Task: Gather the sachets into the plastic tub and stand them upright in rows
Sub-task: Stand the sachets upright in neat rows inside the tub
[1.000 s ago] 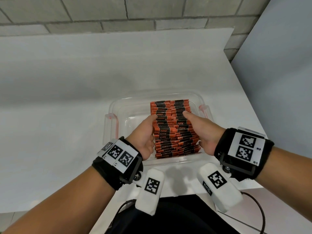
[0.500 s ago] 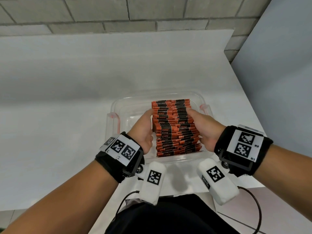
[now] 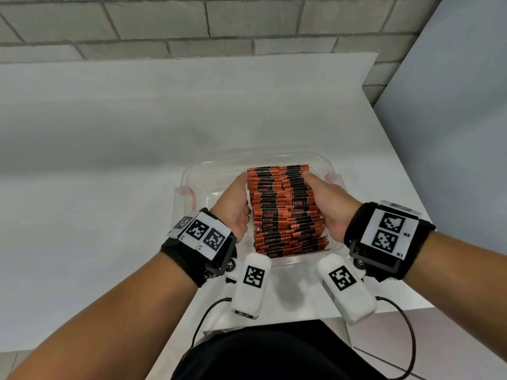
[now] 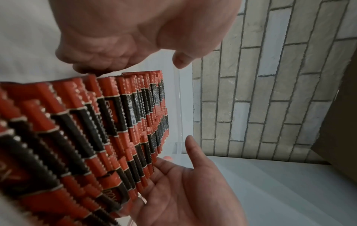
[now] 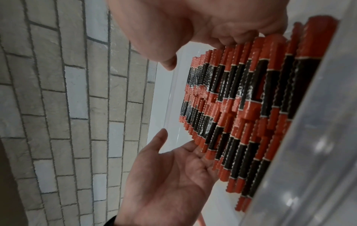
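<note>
tub left half free, sachets fill right

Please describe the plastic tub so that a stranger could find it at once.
On the white table before the grey brick wall, look at its near right part, between the two hands. The plastic tub is clear, with pinkish side handles, and it alone holds the red and black sachets.
</note>
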Available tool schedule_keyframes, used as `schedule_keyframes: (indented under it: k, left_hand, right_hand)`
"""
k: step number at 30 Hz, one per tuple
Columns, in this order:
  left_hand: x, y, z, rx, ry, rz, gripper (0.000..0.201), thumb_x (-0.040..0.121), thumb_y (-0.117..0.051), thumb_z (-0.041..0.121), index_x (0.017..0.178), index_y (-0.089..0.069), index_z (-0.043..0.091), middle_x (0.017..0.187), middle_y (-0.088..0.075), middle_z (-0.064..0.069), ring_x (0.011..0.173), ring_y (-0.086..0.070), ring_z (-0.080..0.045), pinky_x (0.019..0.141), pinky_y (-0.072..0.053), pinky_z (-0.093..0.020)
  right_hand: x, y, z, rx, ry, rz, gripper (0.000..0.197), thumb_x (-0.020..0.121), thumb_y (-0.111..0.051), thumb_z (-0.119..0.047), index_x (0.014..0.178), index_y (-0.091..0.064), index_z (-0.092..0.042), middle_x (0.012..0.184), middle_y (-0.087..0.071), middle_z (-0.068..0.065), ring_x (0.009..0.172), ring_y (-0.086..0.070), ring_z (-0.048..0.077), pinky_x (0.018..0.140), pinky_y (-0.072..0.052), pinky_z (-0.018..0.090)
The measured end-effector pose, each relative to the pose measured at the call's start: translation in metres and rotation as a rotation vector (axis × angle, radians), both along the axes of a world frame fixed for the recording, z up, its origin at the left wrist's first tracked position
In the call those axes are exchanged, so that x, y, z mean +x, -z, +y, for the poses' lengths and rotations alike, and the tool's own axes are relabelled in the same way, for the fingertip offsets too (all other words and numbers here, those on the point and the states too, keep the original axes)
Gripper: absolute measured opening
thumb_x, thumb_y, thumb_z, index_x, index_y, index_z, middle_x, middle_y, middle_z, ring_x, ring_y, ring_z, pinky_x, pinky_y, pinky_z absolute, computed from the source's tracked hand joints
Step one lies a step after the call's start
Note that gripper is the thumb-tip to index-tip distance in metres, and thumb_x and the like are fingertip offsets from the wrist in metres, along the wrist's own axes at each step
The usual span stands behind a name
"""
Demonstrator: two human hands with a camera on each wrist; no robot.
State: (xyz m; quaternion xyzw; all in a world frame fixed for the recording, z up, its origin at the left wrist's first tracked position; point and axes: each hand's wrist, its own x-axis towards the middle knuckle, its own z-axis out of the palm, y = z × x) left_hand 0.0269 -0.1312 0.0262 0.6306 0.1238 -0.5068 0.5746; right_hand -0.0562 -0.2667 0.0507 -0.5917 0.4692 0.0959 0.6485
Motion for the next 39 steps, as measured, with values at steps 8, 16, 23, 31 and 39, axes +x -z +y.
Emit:
schedule_keyframes:
  k: [8,16,23,31,39]
  left_hand:
    - [0.011,-0.001,-0.004,0.038,-0.017,-0.025,0.077,0.093,-0.035,0.062,0.15,-0.027,0.011,0.155,-0.028,-0.014,0.143,-0.028,-0.025,0.11,-0.027,-0.034]
    - [0.021,-0.01,-0.009,0.031,0.016,0.005,0.076,0.091,-0.035,0.065,0.126,-0.051,0.001,0.135,-0.054,-0.014,0.128,-0.048,-0.028,0.11,-0.035,-0.04]
    - [0.028,-0.01,-0.017,-0.001,-0.001,0.03,0.066,0.096,-0.031,0.062,0.121,-0.055,0.006,0.124,-0.06,-0.011,0.115,-0.056,-0.027,0.098,-0.044,-0.04]
    - [0.036,-0.018,0.009,0.042,-0.024,0.026,0.084,0.092,-0.037,0.061,0.151,-0.017,0.005,0.157,-0.016,-0.02,0.146,-0.011,-0.035,0.113,-0.011,-0.059]
    - [0.029,-0.046,0.067,-0.058,-0.139,-0.156,0.044,0.094,-0.048,0.045,0.112,-0.06,0.007,0.109,-0.064,-0.017,0.091,-0.066,-0.028,0.078,-0.056,-0.033]
  right_hand:
    - [0.005,0.005,-0.005,-0.039,-0.016,-0.004,0.049,0.098,-0.038,-0.05,0.131,-0.032,-0.015,0.094,-0.065,0.004,0.085,-0.061,0.014,0.07,-0.046,0.029]
    - [0.018,0.004,-0.01,-0.038,-0.028,0.032,0.047,0.097,-0.035,-0.055,0.094,-0.06,-0.016,0.084,-0.068,0.0,0.074,-0.064,0.014,0.054,-0.042,0.026]
    - [0.026,-0.007,-0.007,-0.044,0.004,0.021,0.058,0.093,-0.038,-0.061,0.115,-0.059,-0.012,0.104,-0.068,0.005,0.095,-0.064,0.023,0.084,-0.051,0.037]
    - [0.002,-0.023,-0.011,0.032,-0.012,-0.041,0.035,0.098,-0.039,-0.049,0.099,-0.055,-0.017,0.093,-0.062,-0.004,0.096,-0.056,0.009,0.095,-0.039,0.027]
    - [-0.051,-0.039,-0.024,-0.489,-0.266,-0.079,0.01,0.09,-0.062,-0.026,0.088,-0.063,-0.016,0.087,-0.061,-0.006,0.059,-0.055,0.008,0.055,-0.041,0.02]
